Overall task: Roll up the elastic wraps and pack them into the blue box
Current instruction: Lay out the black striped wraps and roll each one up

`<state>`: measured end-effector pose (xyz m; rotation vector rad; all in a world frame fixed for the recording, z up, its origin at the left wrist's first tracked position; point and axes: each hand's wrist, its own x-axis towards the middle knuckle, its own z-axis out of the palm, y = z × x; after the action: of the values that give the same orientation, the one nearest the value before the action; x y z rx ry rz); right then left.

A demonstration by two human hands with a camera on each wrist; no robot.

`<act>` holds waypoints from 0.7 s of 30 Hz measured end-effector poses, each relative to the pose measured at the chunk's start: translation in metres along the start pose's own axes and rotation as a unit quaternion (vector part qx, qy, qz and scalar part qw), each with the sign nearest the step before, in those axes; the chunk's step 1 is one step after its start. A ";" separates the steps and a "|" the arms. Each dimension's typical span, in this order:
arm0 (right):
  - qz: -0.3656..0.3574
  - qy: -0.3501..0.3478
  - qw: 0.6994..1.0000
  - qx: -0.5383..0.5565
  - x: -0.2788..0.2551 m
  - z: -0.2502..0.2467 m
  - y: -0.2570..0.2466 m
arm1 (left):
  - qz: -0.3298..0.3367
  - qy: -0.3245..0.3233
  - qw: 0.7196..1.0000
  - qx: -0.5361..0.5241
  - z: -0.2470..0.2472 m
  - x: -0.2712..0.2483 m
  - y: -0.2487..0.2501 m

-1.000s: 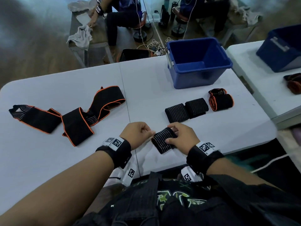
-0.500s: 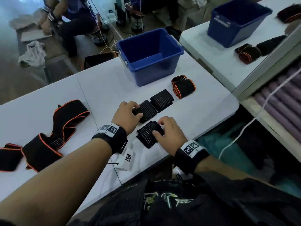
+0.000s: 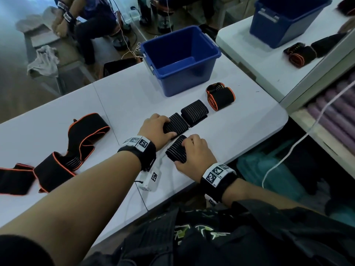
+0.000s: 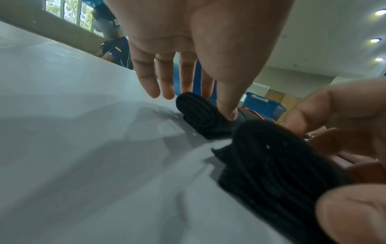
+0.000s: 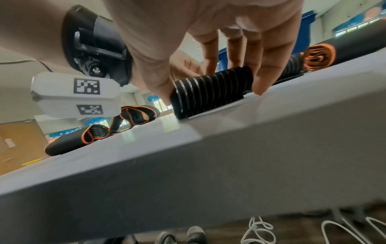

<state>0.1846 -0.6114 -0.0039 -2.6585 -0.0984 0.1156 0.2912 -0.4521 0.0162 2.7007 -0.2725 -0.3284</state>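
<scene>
Each grip curls round a striped roll on the tabletop (image 3: 123,96), left hand (image 3: 156,129) on one (image 3: 175,124), right hand (image 3: 196,153) on another (image 3: 177,150), the blue box (image 3: 180,60) at twelve o'clock, nearer the left.

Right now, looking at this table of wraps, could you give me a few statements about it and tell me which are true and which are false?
1. The blue box on the person's table already holds rolled wraps. False: what shows of its inside is bare.
2. The right hand grips a striped black roll near the table edge. True.
3. The left hand rests flat on the bare table. False: it holds a second striped roll.
4. An orange-edged roll lies on the table between the striped rolls and the box. True.
5. Every wrap on this table is rolled. False: a long orange-edged wrap still lies unrolled at the left.
</scene>
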 end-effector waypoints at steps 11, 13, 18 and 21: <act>0.224 0.073 0.971 0.032 0.024 -0.077 0.119 | -0.018 0.015 1.000 -0.010 0.004 -0.003 0.000; 0.230 0.074 0.970 0.034 0.036 -0.088 0.133 | -0.025 0.019 0.999 -0.008 0.004 -0.005 0.001; 0.212 0.077 0.973 0.052 0.052 -0.097 0.147 | -0.042 0.033 0.999 -0.008 0.006 -0.008 0.003; 0.201 0.070 0.975 0.071 0.053 -0.097 0.150 | -0.048 0.040 0.998 -0.009 0.007 -0.009 0.005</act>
<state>0.2541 -0.7838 0.0085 -2.4988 0.4768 0.0631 0.2801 -0.4573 0.0139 2.7073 -0.1166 -0.2492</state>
